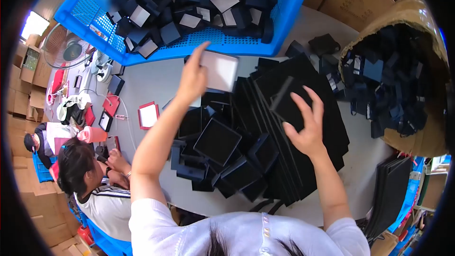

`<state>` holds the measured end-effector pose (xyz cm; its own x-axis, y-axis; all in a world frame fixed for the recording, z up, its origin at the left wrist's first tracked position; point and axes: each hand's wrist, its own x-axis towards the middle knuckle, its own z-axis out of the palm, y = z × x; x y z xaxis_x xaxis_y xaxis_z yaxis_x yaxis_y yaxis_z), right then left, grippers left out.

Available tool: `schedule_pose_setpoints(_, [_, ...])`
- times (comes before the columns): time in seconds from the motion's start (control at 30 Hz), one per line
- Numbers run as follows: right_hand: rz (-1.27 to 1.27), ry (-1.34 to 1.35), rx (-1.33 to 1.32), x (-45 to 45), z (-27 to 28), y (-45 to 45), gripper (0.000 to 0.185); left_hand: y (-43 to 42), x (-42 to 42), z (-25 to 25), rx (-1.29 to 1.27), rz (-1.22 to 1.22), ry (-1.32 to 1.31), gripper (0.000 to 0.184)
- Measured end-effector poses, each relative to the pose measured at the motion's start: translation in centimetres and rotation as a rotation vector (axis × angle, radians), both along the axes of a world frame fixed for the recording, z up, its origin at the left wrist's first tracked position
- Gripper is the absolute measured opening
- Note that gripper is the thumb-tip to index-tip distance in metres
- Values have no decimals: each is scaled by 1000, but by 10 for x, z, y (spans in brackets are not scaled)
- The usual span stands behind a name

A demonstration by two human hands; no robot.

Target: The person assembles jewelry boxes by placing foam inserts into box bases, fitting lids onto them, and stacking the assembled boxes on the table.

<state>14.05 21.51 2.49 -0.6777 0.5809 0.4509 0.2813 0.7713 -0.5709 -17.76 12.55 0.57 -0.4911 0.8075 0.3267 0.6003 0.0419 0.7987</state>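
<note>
My left hand (192, 81) grips a shallow box part (221, 71) with a white inside and dark edges, just in front of the blue crate. Its index finger points up along the side. Curved around a black rectangular piece (283, 96), my right hand (308, 125) hovers over a stack of black sheets (327, 109). That piece blends into the dark stack, so its outline is partly unclear. Between my forearms, several black open box parts (218, 141) lie in a loose pile.
A blue crate (189, 47) at the back holds many dark boxes. On the right, a large carton (417, 143) lies tipped with dark boxes inside. A co-worker (102, 204) sits at left beside a pink cup (92, 134). A red-edged box part (148, 115) lies on the table.
</note>
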Motion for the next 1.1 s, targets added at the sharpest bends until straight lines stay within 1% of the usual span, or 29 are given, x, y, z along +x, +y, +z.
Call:
schedule_pose_setpoints(0.07, [111, -15, 85, -18, 17, -16, 65, -14, 61, 33, -40, -98, -152, 45])
schedule_pose_setpoints(0.13, [186, -54, 179, -28, 27, -28, 64, -20, 103, 43, 40, -186, -178, 39])
schedule_pose_setpoints(0.2, [271, -129, 160, -24, 31, -34, 55, -25, 131, 49, -34, -256, -333, 39])
schedule_pose_setpoints(0.27, [319, -124, 154, -12, 36, -33, 52, -30, 146, 54, 2, -276, -354, 38])
schedule_pose_setpoints(0.33, [253, -1, 133, -1, 34, -32, 53, -31, 158, 56, 52, -296, -399, 37])
schedule_pose_setpoints(0.37, [193, 97, 104, 1, 29, -33, 59, -33, 162, 57, 52, -326, -511, 37])
schedule_pose_setpoints(0.4, [178, 92, 108, 3, 26, -35, 59, -33, 166, 61, 69, -294, -404, 41])
schedule_pose_setpoints(0.47, [139, 81, -83, 3, 19, -41, 65, -38, 173, 63, -61, -310, -536, 52])
schedule_pose_setpoints(0.5, [220, 120, -95, 2, 15, -43, 71, -41, 174, 64, 3, -282, -334, 67])
schedule_pose_setpoints(0.53, [301, 170, -172, 6, 13, -46, 75, -45, 170, 61, -70, -269, -531, 75])
schedule_pose_setpoints(0.6, [437, 266, -238, 13, 15, -51, 84, -53, 162, 79, -187, -254, -764, 76])
schedule_pose_setpoints(0.63, [402, 196, -161, 24, 15, -42, 88, -59, 150, 78, -179, -208, -667, 77])
schedule_pose_setpoints(0.67, [339, 179, -123, 37, 8, -30, 85, -64, 135, 77, -168, -159, -569, 77])
schedule_pose_setpoints(0.73, [114, 54, -101, 72, -5, -3, 80, -74, 104, 89, -178, -139, -731, 80])
schedule_pose_setpoints(0.77, [6, -70, -71, 91, -20, 8, 82, -78, 84, 85, -165, -132, -764, 83])
schedule_pose_setpoints(0.8, [-49, -191, -69, 108, -35, 14, 86, -80, 71, 83, -170, -77, -798, 85])
schedule_pose_setpoints(0.83, [-96, -331, -100, 121, -46, 15, 89, -81, 63, 85, -191, -85, -789, 88])
schedule_pose_setpoints(0.9, [-99, -465, -141, 137, -68, 10, 88, -79, 52, 82, -217, -68, -784, 90])
schedule_pose_setpoints(0.97, [-81, -509, -143, 140, -80, 5, 87, -72, 45, 72, -254, -201, -509, 97])
schedule_pose_setpoints(1.0, [-94, -510, -125, 141, -84, 4, 85, -67, 47, 70, -259, -189, -512, 97])
schedule_pose_setpoints(1.07, [-98, -509, -114, 140, -91, 3, 83, -58, 51, 69, -330, -112, -265, 102])
schedule_pose_setpoints(1.1, [-115, -499, -115, 140, -92, 4, 81, -57, 47, 66, -339, -102, -264, 102])
